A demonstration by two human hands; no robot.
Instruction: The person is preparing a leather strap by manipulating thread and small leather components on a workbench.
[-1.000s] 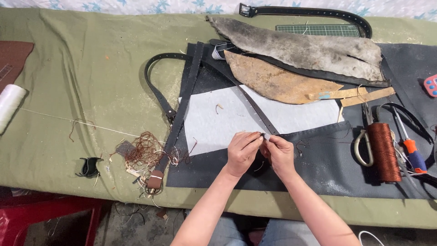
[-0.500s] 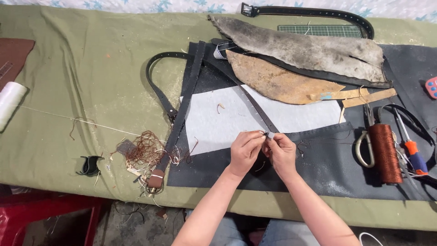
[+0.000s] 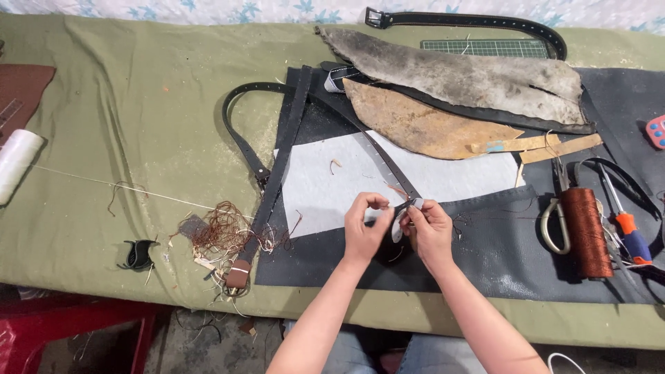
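Note:
My left hand [image 3: 366, 228] and my right hand [image 3: 431, 232] meet over a dark leather sheet [image 3: 499, 256] near the table's front edge. Both pinch the near end of a long dark leather strap [image 3: 377, 149] that runs away to the upper left. A small pale piece [image 3: 397, 226] shows between the fingers; what it is cannot be told. A white sheet [image 3: 332, 183] lies just beyond my hands.
A brown thread spool [image 3: 585, 232] with scissors [image 3: 551, 225] and an orange-handled tool [image 3: 627, 225] lies right. Tan and grey leather pieces [image 3: 429, 125] lie behind. A tangle of brown thread [image 3: 222, 232], a black clip [image 3: 138, 255] and a white spool [image 3: 17, 163] lie left.
Both hands stay pinched together on the strap end; they have barely shifted. Nothing else on the table has moved.

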